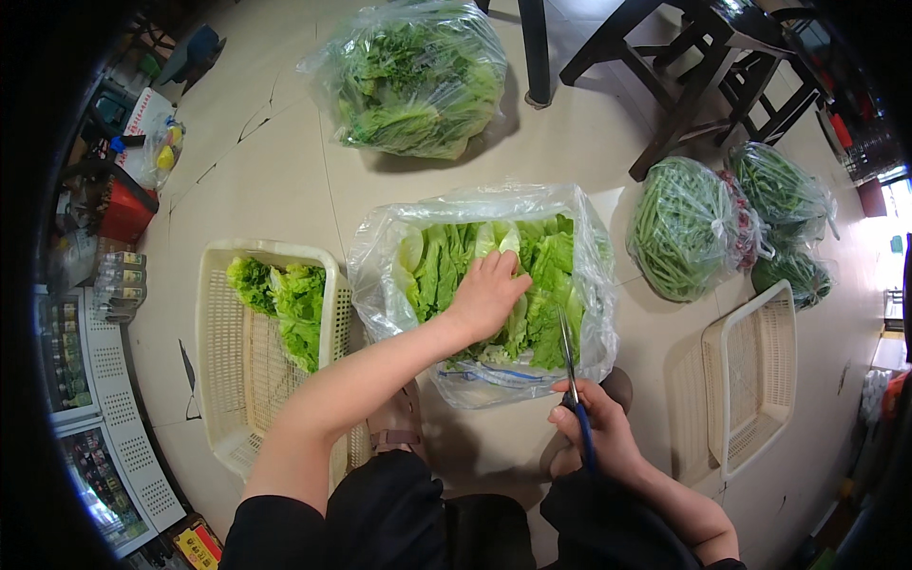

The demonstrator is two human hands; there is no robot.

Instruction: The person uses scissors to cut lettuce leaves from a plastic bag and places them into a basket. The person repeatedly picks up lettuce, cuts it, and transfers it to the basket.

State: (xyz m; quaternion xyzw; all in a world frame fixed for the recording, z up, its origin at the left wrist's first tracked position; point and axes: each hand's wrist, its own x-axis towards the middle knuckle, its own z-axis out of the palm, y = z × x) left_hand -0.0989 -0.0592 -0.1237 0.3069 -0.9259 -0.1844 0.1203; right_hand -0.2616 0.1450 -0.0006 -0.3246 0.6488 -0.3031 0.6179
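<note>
My left hand (491, 296) rests with bent fingers on the lettuce (445, 267) inside an open clear plastic bag (595, 285); whether it grips a leaf, I cannot tell. In my right hand (598, 427), at the bag's near right corner, is a pair of scissors (570, 356) with dark blue handles. Their blades point away from me, over the leaves, and look close together. Left of the bag stands a cream plastic basket (331, 306) with a few loose lettuce heads (299, 306) at its far end.
Beyond the bag lies another plastic bag of leafy greens (420, 92). Bagged green beans (680, 228) and other bagged vegetables (776, 185) sit at the right, near a second cream basket (791, 385) and dark wooden stools (684, 107). Drinks refrigerators (107, 427) line the left.
</note>
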